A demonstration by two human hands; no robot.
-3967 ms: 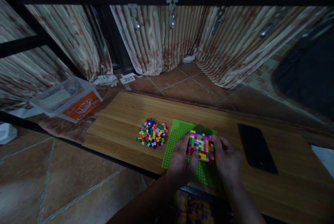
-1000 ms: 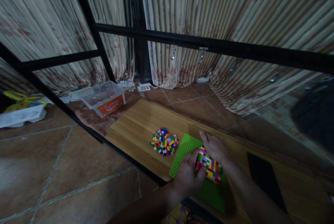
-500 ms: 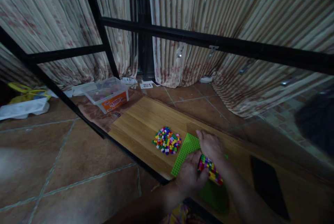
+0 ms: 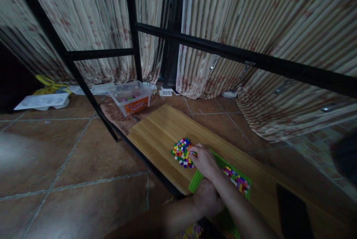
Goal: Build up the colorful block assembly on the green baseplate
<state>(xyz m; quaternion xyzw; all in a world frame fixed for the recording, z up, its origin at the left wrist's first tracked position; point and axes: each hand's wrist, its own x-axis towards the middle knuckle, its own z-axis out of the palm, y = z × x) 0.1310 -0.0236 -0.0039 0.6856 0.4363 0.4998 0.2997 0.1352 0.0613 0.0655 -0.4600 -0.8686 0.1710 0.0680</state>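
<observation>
My right hand [image 4: 203, 159] is at the right edge of a pile of small toy bricks [image 4: 182, 153] in many colours. Its thumb and forefinger are bent and a little apart, with bricks between and below the tips. Behind the right forearm is my left hand [image 4: 206, 196], low over the green studded baseplate [image 4: 196, 181]. Its fingers are hidden by that forearm. A block of coloured bricks [image 4: 237, 180] sits on the baseplate, partly covered by the right arm.
The wooden board [image 4: 164, 125] lies under all this, with a dark flat slab [image 4: 294, 209] on its right. A clear plastic box [image 4: 131, 99] with an orange label stands past the far end. Black metal bars [image 4: 223, 50] cross in front of the curtains [image 4: 212, 5].
My right hand has left the brick block and moved left to the loose pile. The left hand stays near the baseplate, now under the right forearm. The view has shifted.
</observation>
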